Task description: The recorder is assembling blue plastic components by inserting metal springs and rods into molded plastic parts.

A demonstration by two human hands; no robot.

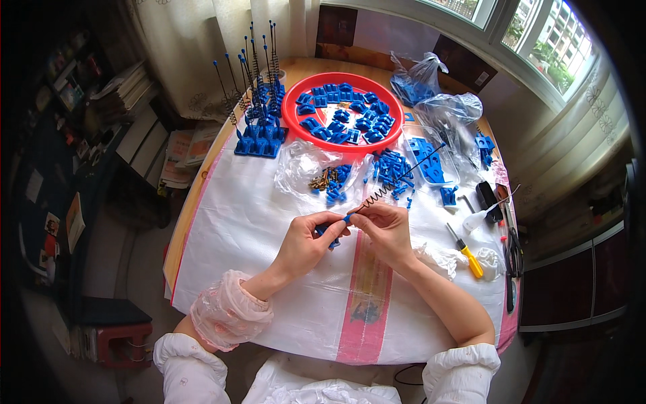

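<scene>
Two hands join a sprung rod to a blue plastic piece above the white sheet

The left hand (311, 237) pinches the blue piece (332, 239) between thumb and fingers; the right hand (383, 225) grips the lower end of the black rod (397, 180), whose coiled spring begins just beyond its fingertips, slanting up toward the clear bags (316, 168)

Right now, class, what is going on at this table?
A person seated at a white-covered table works with bare hands. The left hand pinches a small blue plastic part; the right hand holds a thin black rod with a spring against it. More blue parts fill a red tray.
</scene>
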